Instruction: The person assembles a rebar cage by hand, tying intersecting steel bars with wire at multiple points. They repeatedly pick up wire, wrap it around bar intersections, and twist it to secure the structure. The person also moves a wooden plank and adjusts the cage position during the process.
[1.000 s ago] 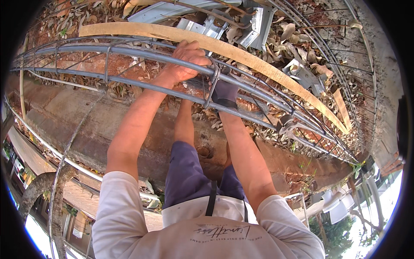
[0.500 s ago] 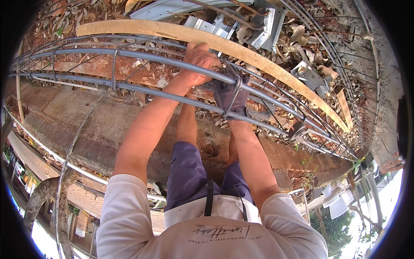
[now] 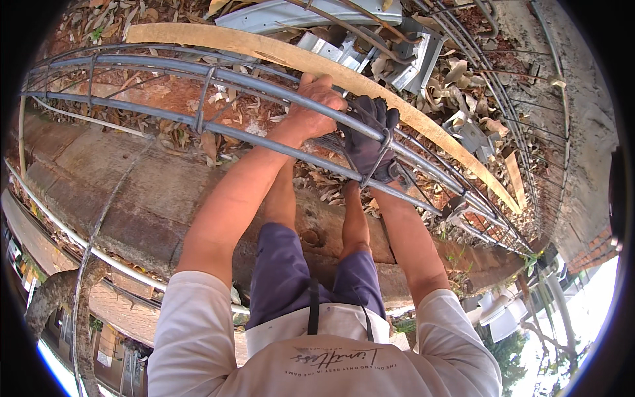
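Left hand (image 3: 316, 109) curled, gloved right hand (image 3: 370, 142) beside; can't tell either's grip. Both among steel bars (image 3: 264, 86), perhaps steadying them.

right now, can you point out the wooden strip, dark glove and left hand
Wooden strip (image 3: 350, 76), head view: middle of its flat face
Dark glove (image 3: 359, 149), head view: middle of its body
Left hand (image 3: 324, 94), head view: near the knuckles

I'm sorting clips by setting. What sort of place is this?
Probably an outdoor work yard or small building site: there's a steel-rod cage, with loose metal pieces and dry leaves on reddish soil.
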{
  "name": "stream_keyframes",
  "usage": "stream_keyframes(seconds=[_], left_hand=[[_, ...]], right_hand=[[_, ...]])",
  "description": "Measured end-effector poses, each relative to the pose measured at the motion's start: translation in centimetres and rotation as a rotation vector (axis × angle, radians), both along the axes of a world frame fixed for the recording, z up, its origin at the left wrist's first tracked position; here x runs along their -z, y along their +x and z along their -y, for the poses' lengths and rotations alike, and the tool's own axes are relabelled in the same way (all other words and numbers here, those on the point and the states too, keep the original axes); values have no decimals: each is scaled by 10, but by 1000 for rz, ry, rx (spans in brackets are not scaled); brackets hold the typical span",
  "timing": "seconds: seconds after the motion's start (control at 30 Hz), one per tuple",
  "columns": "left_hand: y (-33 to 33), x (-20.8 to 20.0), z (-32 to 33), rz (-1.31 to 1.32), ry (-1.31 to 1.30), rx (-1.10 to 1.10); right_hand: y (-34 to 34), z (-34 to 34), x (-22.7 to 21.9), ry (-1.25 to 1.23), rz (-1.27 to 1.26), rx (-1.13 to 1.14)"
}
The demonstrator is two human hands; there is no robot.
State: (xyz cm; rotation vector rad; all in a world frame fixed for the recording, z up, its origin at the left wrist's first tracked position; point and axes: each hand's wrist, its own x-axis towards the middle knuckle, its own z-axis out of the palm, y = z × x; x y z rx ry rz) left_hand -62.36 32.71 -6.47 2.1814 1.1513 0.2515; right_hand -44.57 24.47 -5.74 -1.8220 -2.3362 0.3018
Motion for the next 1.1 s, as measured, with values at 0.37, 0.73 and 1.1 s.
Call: stream_keyframes(seconds=[0.37, 0.73, 1.1], left_hand=[[-4, 20, 3, 121, 74, 18], [-6, -8, 31, 133, 246, -309], [34, -4, 64, 1084, -1062, -1816]], right_hand=[[-32, -12, 21, -723, -913, 1175], [79, 151, -240, -152, -226, 139], [257, 111, -244, -310, 380, 78]])
